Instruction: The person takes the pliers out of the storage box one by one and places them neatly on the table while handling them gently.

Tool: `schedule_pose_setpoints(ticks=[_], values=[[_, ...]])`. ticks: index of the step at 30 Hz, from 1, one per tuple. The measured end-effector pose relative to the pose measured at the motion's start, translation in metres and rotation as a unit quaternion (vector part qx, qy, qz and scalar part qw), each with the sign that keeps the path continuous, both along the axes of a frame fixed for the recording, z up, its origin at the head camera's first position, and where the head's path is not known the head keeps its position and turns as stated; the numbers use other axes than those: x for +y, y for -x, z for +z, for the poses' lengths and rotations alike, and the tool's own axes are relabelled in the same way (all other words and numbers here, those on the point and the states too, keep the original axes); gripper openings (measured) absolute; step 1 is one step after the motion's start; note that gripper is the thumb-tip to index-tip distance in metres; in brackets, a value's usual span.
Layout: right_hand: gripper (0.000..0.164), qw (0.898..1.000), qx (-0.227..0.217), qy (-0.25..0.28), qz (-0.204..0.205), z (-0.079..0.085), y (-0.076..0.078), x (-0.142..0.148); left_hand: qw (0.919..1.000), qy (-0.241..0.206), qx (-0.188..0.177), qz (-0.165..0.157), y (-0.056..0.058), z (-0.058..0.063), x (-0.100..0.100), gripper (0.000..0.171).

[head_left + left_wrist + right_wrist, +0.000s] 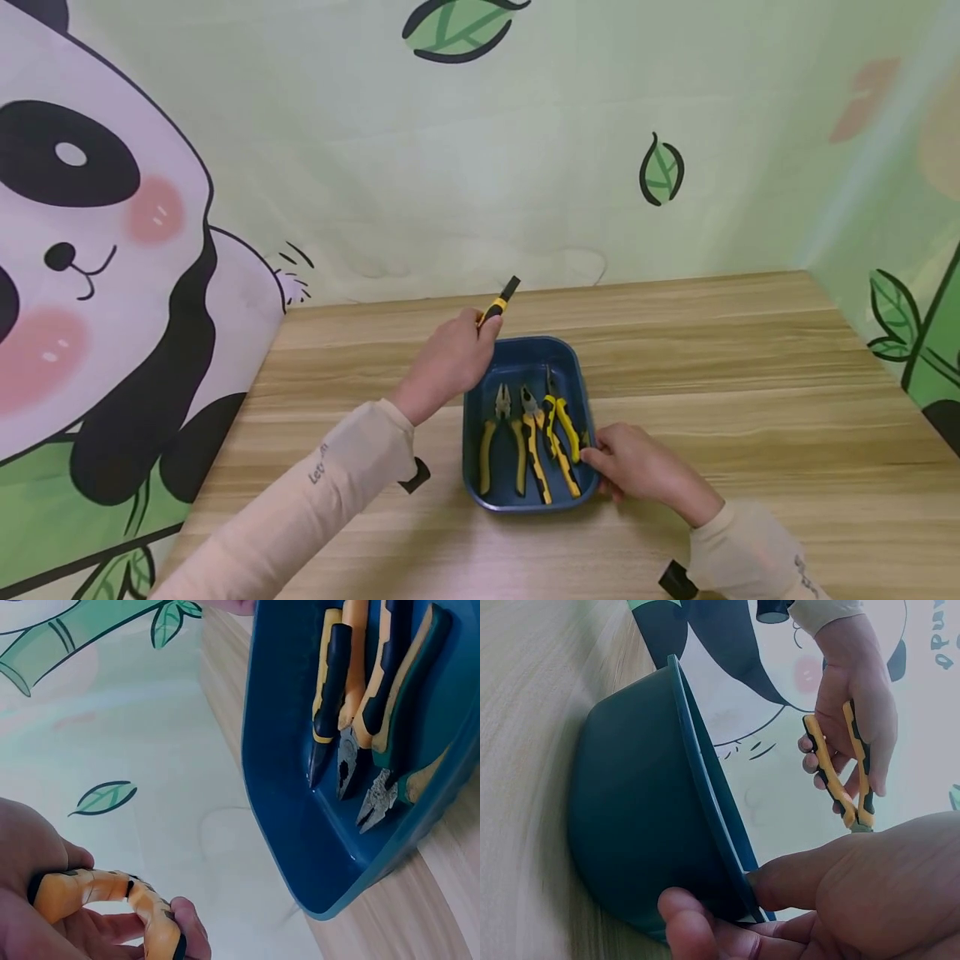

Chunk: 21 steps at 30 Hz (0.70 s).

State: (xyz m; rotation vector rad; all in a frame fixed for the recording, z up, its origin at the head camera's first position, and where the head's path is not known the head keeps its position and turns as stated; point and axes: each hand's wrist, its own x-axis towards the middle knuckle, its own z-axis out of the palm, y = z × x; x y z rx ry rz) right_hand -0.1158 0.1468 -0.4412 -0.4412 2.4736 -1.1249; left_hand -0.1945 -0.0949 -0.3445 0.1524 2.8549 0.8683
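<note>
My left hand (457, 354) grips a pair of pliers (860, 761) with yellow-and-black handles above the far left rim of a blue plastic basin (551, 350). The handles stand spread apart in the right wrist view. At the basin's right side, my right hand (645, 467) pinches the rim (697, 761) between thumb and fingers. Inside lie several pliers, jaws pointing away from me: an olive-handled pair (487, 454) at left, a yellow-and-black pair (534, 458) in the middle, and a pointed-nose pair (568, 429) at right.
The basin stands on a wood-grain table (360, 492). Behind the table's far edge hangs a pale green backdrop (337, 167) printed with leaves and a panda (172, 275). Light sleeves (322, 475) cover both forearms, and a small black piece (415, 475) shows at the left wrist.
</note>
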Motion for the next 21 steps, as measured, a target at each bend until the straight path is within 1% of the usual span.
schedule_pose_setpoints(ticks=[6, 11, 15, 21], values=[[0.021, 1.000, 0.000, 0.000, 0.002, -0.001, -0.001, 0.000, 0.9995, 0.020, 0.025, 0.007, -0.004, -0.006, 0.000, 0.060], [0.020, 1.000, -0.005, 0.007, 0.007, -0.001, -0.002, -0.002, 0.9956, 0.054, 0.076, 0.008, -0.007, -0.010, -0.002, 0.056], [0.021, 1.000, -0.007, 0.007, 0.000, -0.001, -0.002, -0.002, 0.9886, 0.082, 0.127, 0.001, -0.008, -0.013, -0.004, 0.054], [0.022, 1.000, 0.005, 0.007, 0.001, 0.000, -0.002, 0.000, 0.9730, 0.114, 0.200, -0.014, -0.008, -0.020, -0.007, 0.049]])
